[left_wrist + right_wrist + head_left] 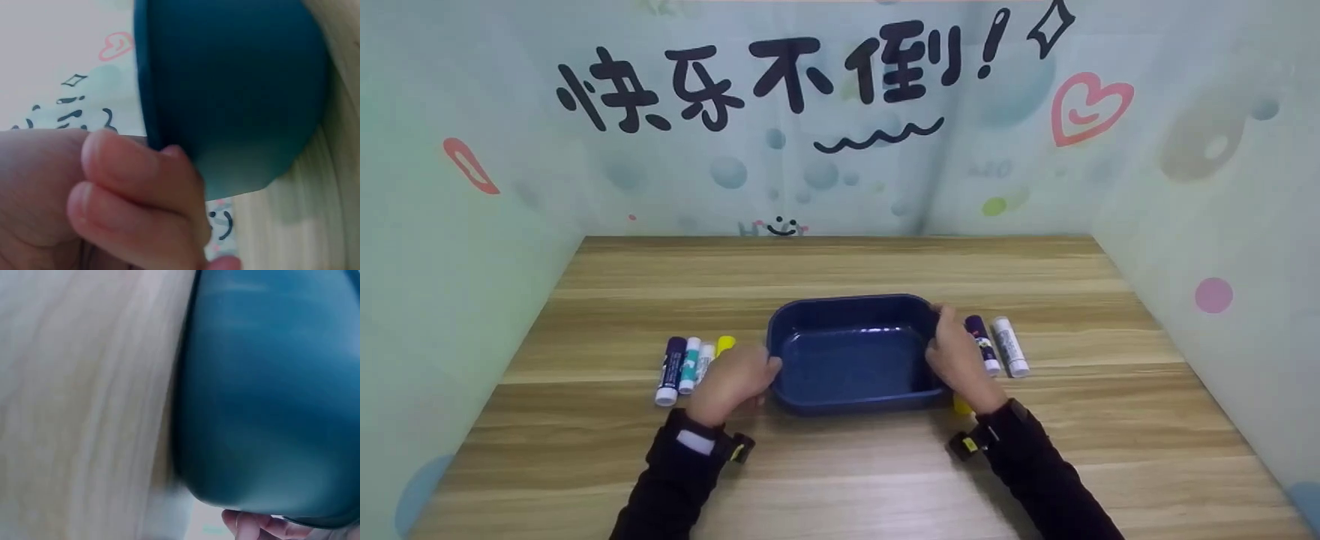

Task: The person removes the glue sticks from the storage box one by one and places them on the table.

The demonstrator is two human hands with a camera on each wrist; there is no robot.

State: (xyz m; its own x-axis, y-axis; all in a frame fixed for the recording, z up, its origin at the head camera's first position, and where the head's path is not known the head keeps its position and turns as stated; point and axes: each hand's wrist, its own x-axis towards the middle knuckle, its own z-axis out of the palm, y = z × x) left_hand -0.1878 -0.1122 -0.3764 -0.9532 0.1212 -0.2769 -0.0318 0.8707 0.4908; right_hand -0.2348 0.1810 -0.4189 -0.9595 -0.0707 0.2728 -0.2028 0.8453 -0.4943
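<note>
A dark blue rectangular dish (851,367) with rounded corners is at the middle of the table, nothing inside it. My left hand (739,379) grips its left rim, fingers curled under the edge in the left wrist view, where the dish wall (236,95) fills the upper right. At the opposite end my right hand (964,360) holds the right rim. In the right wrist view, fingertips (247,526) show at the edge of the dish's outer side (270,399).
Left of the dish lie several glue sticks: a dark purple one (671,371), a teal one (689,366), a white one and a yellow-capped one (725,343). To the right are a dark purple one (981,345), a white one (1010,346) and a partly hidden yellow thing (962,405).
</note>
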